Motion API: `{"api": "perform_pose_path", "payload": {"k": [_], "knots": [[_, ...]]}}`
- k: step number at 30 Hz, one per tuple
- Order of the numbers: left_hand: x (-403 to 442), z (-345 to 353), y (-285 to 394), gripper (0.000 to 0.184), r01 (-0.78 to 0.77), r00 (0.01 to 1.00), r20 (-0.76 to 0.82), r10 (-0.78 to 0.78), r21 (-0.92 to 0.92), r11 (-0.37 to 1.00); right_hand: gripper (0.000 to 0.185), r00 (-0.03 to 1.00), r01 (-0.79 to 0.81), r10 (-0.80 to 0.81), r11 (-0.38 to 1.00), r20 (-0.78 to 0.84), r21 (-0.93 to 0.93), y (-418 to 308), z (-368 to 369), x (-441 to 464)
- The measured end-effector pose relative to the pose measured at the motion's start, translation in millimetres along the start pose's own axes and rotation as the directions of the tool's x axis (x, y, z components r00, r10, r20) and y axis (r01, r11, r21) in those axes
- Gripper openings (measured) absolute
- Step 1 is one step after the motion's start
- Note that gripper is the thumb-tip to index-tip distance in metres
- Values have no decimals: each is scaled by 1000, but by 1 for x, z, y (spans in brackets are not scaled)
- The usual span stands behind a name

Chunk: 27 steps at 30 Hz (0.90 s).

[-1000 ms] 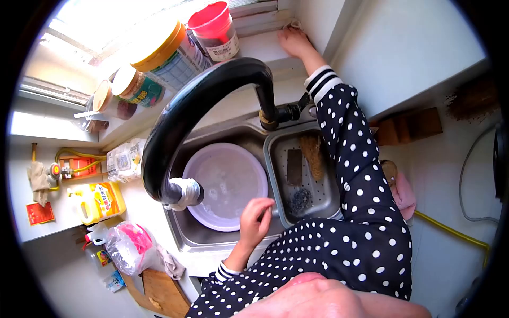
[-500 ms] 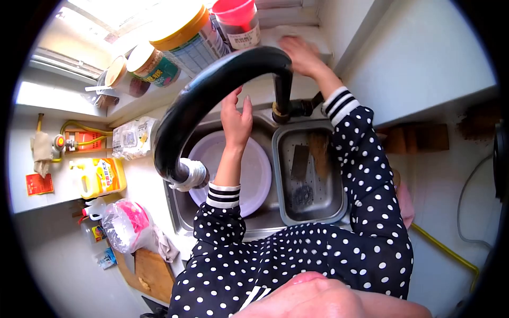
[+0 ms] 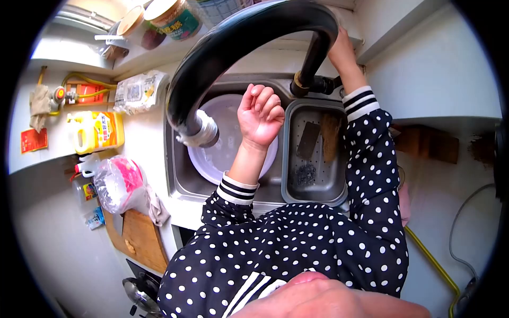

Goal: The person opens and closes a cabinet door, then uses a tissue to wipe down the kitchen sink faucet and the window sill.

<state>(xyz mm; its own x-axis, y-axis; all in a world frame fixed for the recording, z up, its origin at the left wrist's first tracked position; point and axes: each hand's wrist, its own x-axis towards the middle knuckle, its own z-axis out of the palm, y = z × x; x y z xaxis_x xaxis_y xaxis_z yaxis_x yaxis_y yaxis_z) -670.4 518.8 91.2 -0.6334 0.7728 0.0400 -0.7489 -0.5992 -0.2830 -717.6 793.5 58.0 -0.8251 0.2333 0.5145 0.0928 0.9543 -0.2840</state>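
Note:
My left hand [image 3: 261, 115] is raised over the sink, palm up, with the fingers curled in and nothing visible in them. Beneath it, a pale lilac basin [image 3: 214, 159] sits in the left bowl of the steel sink [image 3: 183, 177]. My right hand [image 3: 342, 46] reaches to the windowsill behind the sink, and its fingers are hidden by the black faucet [image 3: 238, 29]. White wrapping [image 3: 201, 130] surrounds the faucet's spout. In the right bowl, a grey drainer tray [image 3: 318, 193] holds a dark flat block [image 3: 308, 140], a brown piece [image 3: 331, 139] and a scouring pad [image 3: 305, 174].
Lidded jars [image 3: 172, 18] line the windowsill. Left of the sink are a wrapped white packet [image 3: 140, 93], a yellow jug [image 3: 95, 131], a plastic bag [image 3: 119, 183] and a wooden cutting board [image 3: 144, 241]. A yellow hose [image 3: 432, 265] runs down at the right.
My left hand has turned palm up and its fingers have curled. My right hand has moved right along the sill, behind the faucet. The view has tilted down.

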Motion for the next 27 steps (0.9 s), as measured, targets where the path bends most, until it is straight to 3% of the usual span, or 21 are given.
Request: {"api": "perform_pose_path", "payload": {"k": [2, 8, 11, 12, 13, 14, 15, 17, 18, 20, 21, 23, 24, 27], "knots": [[-8, 3, -2, 25, 17, 1000, 6, -17, -57, 998, 31, 1000, -12, 12, 1000, 19, 3, 4, -6, -7], [-23, -1, -3, 18, 49, 999, -8, -49, -54, 997, 24, 891, -342, 421, 869, -168, 358, -27, -77, -31], [-39, -41, 39, 18, 96, 977, -209, -36, 282, 955, 24, 831, -490, 556, 729, 4, 478, -36, -95, -44], [-46, -78, 67, 19, 165, 862, -491, 123, 503, 848, 24, 836, -485, 548, 715, 27, 504, -36, -97, -45], [-56, -124, 99, 19, 301, 666, -664, 340, 656, 692, 24, 840, -479, 540, 701, 44, 529, -36, -98, -46], [-74, -167, 127, 22, 567, 369, -736, 568, 662, 490, 24, 844, -473, 532, 687, 61, 552, -35, -99, -47], [-94, -207, 148, 23, 651, 388, -596, 703, 717, 247, 24, 859, -461, 506, 706, 72, 538, -32, -95, -46], [-133, -282, 189, 25, 833, 381, -245, 891, 509, -216, 24, 882, -446, 461, 741, 103, 503, -18, -82, -42], [-130, -266, 174, 25, 843, 445, -310, 840, 463, -275, 27, 920, -379, 379, 795, 100, 473, -7, -70, -37], [-124, -235, 141, 27, 831, 547, -436, 715, 386, -401, 32, 928, -357, 361, 800, 88, 482, 1, -54, -22], [-121, -234, 136, 27, 792, 606, -480, 634, 435, -428, 34, 935, -336, 345, 805, 75, 489, 6, -47, -11], [-111, -231, 135, 28, 708, 706, -537, 462, 533, -463, 41, 950, -309, 309, 897, 51, 317, 25, -25, 13], [-103, -217, 130, 28, 664, 748, -446, 492, 529, -528, 44, 956, -293, 291, 929, 44, 228, 30, -17, 20], [-78, -142, 97, 27, 506, 844, -142, 517, 531, -680, 48, 951, -204, 260, 934, 167, -293, -3, -1, 28]]}}
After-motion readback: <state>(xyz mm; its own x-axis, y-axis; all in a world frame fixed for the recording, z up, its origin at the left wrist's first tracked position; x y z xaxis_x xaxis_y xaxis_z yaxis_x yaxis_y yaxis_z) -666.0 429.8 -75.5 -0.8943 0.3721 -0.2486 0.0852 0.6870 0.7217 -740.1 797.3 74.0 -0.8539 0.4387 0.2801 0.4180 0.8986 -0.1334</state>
